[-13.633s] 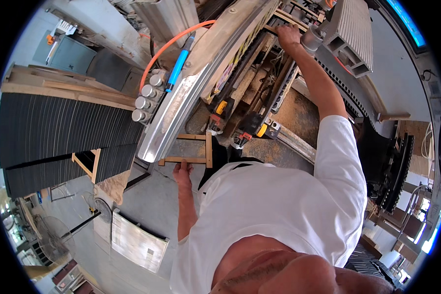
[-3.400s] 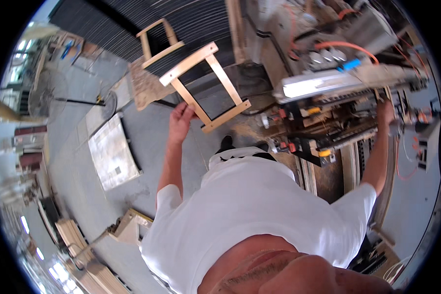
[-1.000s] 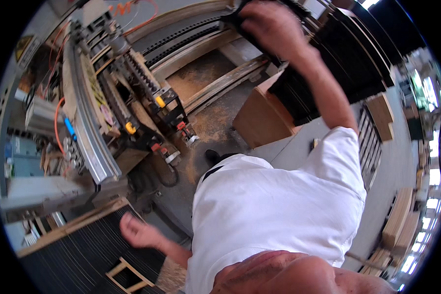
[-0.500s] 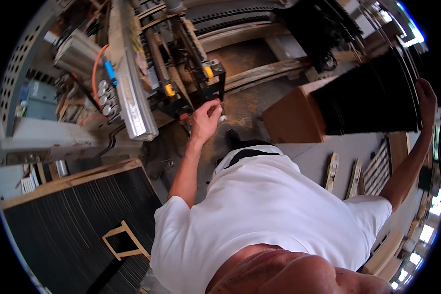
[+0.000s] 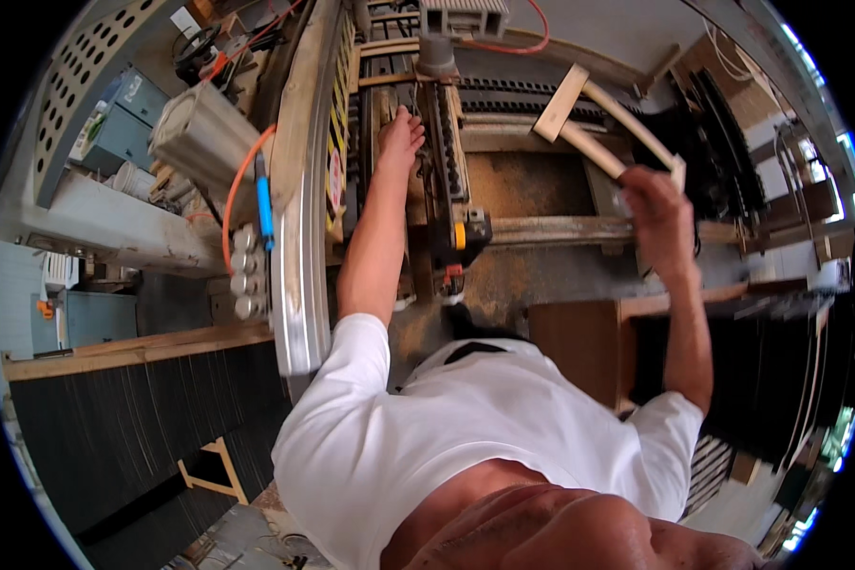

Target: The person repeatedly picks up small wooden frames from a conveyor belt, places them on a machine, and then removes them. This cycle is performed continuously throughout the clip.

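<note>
A small frame of pale wood [image 5: 594, 152] is in my right hand [image 5: 660, 214], gripped at its near end; the hand is smeared by motion. The frame is raised and tilted over the machine's far right part, one wide end piece pointing away from me. My left hand [image 5: 402, 136] reaches far forward over the machine's long rails [image 5: 441, 142]. Its fingers are curled; whether anything is between them is hidden. Beside the left forearm runs a metal beam [image 5: 299, 275] with a blue air fitting [image 5: 264, 204] and an orange hose [image 5: 235, 204].
A brown box-like stack with black sheets [image 5: 579, 347] stands at right. Another black stack [image 5: 114, 427] with a wooden edge lies at lower left, a small wooden frame [image 5: 223, 470] on it. A yellow-marked machine end [image 5: 461, 236] juts toward me. Sawdust covers the floor [image 5: 513, 190].
My left hand has moved forward along the rails. My right hand has swung from the black stack at far right to above the machine and now holds the wooden frame.
</note>
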The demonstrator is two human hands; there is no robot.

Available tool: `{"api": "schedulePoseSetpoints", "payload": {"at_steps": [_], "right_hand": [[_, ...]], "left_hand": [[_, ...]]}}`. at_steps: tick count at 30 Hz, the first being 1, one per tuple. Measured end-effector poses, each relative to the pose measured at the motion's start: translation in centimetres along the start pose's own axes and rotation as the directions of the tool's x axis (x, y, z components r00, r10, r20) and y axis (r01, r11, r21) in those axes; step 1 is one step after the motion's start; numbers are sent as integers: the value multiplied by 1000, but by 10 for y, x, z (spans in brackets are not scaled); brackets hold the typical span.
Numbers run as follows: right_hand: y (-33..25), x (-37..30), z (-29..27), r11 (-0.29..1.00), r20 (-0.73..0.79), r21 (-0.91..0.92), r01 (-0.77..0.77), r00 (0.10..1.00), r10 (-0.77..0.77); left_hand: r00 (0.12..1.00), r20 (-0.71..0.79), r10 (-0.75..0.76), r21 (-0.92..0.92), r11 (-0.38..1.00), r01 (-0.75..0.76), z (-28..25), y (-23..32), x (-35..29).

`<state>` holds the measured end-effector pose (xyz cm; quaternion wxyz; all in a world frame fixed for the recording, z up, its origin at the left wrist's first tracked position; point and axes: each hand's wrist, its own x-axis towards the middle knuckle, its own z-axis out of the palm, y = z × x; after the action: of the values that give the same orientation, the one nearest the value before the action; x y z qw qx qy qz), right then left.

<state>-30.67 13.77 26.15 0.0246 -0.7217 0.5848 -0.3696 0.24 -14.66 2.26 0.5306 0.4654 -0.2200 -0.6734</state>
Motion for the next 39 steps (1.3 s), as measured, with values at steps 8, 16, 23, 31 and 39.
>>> {"api": "schedulePoseSetpoints", "payload": {"at_steps": [8,16,23,31,39], "right_hand": [[35,51,88,986,217,33,162,962,-165],[41,126,214,885,264,157,438,845,-465],[38,144,353,812,276,118,572,767,-580],[17,183,372,673,485,-152,724,648,-587],[22,252,412,578,544,-329,746,650,-530]], "left_hand": [[982,-190,4,-210,977,-45,16,6,137],[990,-109,86,-38,995,-90,-8,-62,-23],[944,-330,6,51,999,11,-57,-87,-279],[805,-590,58,34,998,-46,-87,-111,-383],[642,-765,-57,-214,962,-170,-122,-148,-409]]}}
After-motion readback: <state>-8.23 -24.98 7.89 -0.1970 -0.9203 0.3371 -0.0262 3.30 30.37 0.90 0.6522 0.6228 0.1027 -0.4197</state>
